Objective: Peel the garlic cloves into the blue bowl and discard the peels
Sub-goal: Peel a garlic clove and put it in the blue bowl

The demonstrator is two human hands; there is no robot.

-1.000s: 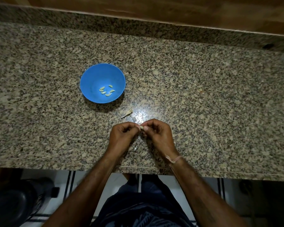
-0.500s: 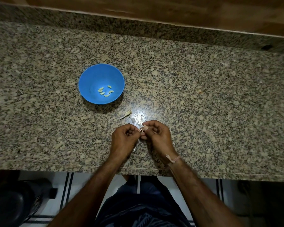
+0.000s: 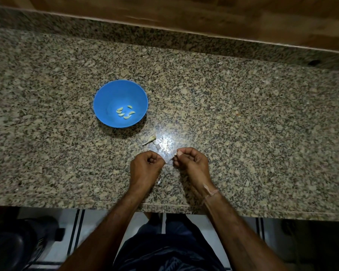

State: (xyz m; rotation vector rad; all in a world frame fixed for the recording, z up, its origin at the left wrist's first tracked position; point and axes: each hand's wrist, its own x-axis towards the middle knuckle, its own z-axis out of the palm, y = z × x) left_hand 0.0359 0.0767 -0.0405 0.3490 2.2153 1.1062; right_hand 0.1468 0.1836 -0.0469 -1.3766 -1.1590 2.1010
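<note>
Two hands are held close together just above the counter (image 3: 243, 124), near the middle of its front edge. The right hand (image 3: 192, 161) is curled, and a garlic clove (image 3: 178, 153) is pinched at the tips of its thumb and forefinger, turned toward the other hand so that the skin can be reached. The left hand (image 3: 146, 163) is curled into a loose fist, thumb pressed against forefinger. Whether a strip of skin is caught there cannot be told, since anything in the narrow gap between the hands is too thin and blurred. The grip is judged to be a peeling one: the clove is steadied by one hand while the skin is drawn off by the other. A pale thread (image 3: 210, 190) is worn round the right wrist.

Just beyond the hands, toward the back edge, a few peel scraps (image 3: 150, 139) lie on the stone, probably dropped where the work is done, to be gathered afterwards. Farther back and to the left, the blue bowl (image 3: 106, 94) is set within easy reach but apart from the scraps, so that cloves and skins are kept separate. Several peeled cloves (image 3: 125, 113) are gathered at its bottom. The task is judged partly done: the held clove is not yet in the bowl, and the peels are not yet discarded.
</note>
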